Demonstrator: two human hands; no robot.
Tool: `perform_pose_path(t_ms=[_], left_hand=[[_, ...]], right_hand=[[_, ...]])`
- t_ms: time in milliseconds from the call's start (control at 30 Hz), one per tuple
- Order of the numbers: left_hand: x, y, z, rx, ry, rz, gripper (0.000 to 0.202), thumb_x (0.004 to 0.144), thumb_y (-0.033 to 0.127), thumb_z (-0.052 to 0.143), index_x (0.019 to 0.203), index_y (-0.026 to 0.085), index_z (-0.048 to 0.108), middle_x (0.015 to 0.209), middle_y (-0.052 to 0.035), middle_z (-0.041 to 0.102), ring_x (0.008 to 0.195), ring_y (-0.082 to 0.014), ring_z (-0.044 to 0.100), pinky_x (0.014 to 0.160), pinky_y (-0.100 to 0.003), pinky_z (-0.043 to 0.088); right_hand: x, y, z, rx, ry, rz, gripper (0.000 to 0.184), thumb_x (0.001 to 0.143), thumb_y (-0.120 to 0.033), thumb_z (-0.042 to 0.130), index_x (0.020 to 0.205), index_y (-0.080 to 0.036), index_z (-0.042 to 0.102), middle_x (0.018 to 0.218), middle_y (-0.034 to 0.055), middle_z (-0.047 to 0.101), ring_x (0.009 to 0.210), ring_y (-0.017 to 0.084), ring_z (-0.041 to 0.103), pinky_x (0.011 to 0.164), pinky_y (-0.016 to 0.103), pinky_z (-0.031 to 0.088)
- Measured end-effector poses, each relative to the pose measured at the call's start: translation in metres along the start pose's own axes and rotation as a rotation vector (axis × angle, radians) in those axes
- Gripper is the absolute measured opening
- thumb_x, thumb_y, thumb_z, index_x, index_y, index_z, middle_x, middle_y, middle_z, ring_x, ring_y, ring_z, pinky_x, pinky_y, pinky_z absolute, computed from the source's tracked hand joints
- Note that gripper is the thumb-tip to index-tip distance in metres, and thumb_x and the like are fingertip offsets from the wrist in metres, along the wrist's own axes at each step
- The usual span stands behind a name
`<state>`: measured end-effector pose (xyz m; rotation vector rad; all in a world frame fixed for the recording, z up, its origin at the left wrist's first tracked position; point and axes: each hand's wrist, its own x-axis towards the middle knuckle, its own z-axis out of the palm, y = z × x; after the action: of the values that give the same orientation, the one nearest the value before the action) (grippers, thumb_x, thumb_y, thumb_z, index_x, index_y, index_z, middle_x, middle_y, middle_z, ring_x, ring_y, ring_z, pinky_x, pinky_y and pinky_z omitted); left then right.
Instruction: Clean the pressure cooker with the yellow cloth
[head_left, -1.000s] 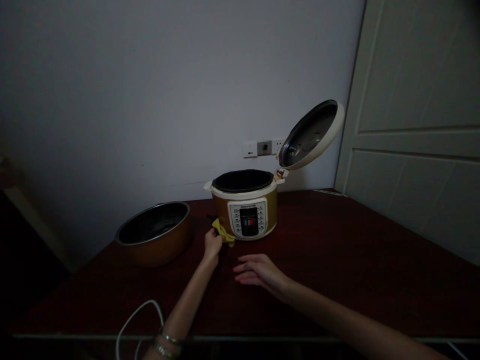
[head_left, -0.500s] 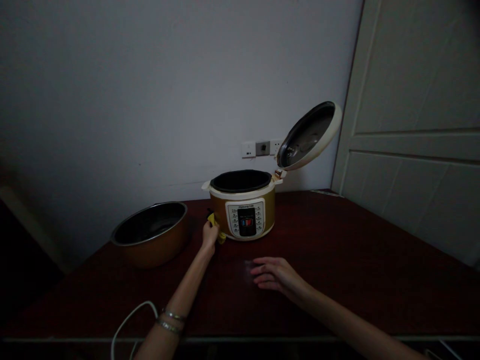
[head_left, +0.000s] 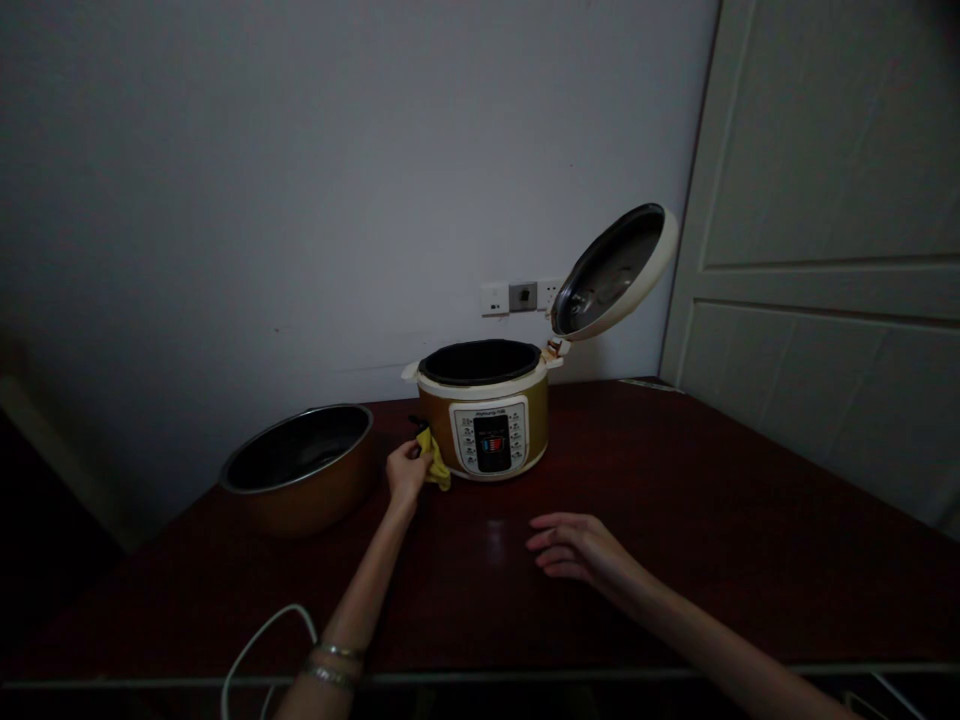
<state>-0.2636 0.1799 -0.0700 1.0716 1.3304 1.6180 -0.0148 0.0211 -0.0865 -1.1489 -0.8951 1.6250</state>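
Note:
A gold and white electric pressure cooker (head_left: 538,425) stands at the back of the dark red table, its lid (head_left: 619,275) tilted up to the right. Its front panel with buttons and a small display faces me. My left hand (head_left: 406,470) is closed on a yellow cloth (head_left: 435,468) at the cooker's lower left side. Part of the cloth hangs down against the cooker. My right hand (head_left: 574,548) hovers over the table in front of the cooker, holding nothing, fingers apart and slightly bent. An orange-brown inner pot (head_left: 315,500) with a dark inside sits left of my left hand.
Wall sockets (head_left: 495,299) are behind the cooker. A white cable (head_left: 255,632) loops over the table's front edge (head_left: 450,676) beside my left forearm. A panelled door (head_left: 817,370) borders the table on the right.
My left hand has shifted slightly left, still gripping the yellow cloth, and more of the cloth shows. My right hand has moved a little to the right.

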Motion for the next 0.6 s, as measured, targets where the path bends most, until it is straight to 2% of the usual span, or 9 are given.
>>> perform_pose_path(t_ms=[133, 267, 367, 467, 600], left_hand=[[-0.028, 0.01, 0.0, 0.049, -0.107, 0.002, 0.028, 0.046, -0.004, 0.063, 0.068, 0.013, 0.068, 0.068, -0.0025, 0.068, 0.062, -0.0166, 0.061, 0.06, -0.024, 0.046], [-0.056, 0.021, -0.011, -0.055, -0.239, -0.086, 0.03, 0.047, 0.001, 0.062, 0.073, 0.012, 0.069, 0.071, -0.0044, 0.069, 0.063, -0.0176, 0.063, 0.06, -0.025, 0.047], [-0.077, 0.03, -0.023, -0.186, -0.289, -0.201, 0.032, 0.047, 0.007, 0.062, 0.078, 0.012, 0.069, 0.071, -0.0048, 0.069, 0.063, -0.0179, 0.063, 0.057, -0.025, 0.047], [-0.098, 0.037, -0.03, -0.255, -0.347, -0.31, 0.034, 0.048, 0.01, 0.063, 0.08, 0.012, 0.069, 0.073, -0.0054, 0.07, 0.063, -0.0176, 0.063, 0.057, -0.025, 0.047], [-0.12, 0.042, -0.024, -0.244, -0.488, -0.366, 0.038, 0.048, 0.008, 0.064, 0.086, 0.013, 0.069, 0.079, -0.0067, 0.07, 0.065, -0.0176, 0.063, 0.06, -0.026, 0.048]], right_hand=[[0.007, -0.002, 0.026, -0.043, -0.085, -0.013, 0.025, 0.065, -0.022, 0.061, 0.088, -0.012, 0.062, 0.076, 0.0087, 0.07, 0.058, 0.015, 0.065, 0.06, 0.028, 0.052], [0.016, 0.0, 0.033, -0.086, -0.159, -0.123, 0.037, 0.06, -0.032, 0.07, 0.089, -0.012, 0.061, 0.076, 0.0077, 0.069, 0.062, 0.016, 0.065, 0.061, 0.031, 0.052], [0.021, 0.001, 0.031, -0.121, -0.131, -0.175, 0.045, 0.06, -0.036, 0.073, 0.096, -0.011, 0.06, 0.084, 0.0087, 0.067, 0.066, 0.017, 0.065, 0.062, 0.033, 0.053], [0.021, 0.0, 0.036, -0.133, -0.101, -0.159, 0.057, 0.062, -0.037, 0.075, 0.109, -0.011, 0.056, 0.094, 0.011, 0.067, 0.073, 0.018, 0.066, 0.065, 0.032, 0.054], [0.02, -0.005, 0.05, -0.081, -0.239, -0.155, 0.066, 0.06, -0.043, 0.078, 0.114, -0.012, 0.055, 0.108, 0.0134, 0.065, 0.092, 0.022, 0.065, 0.072, 0.032, 0.054]])
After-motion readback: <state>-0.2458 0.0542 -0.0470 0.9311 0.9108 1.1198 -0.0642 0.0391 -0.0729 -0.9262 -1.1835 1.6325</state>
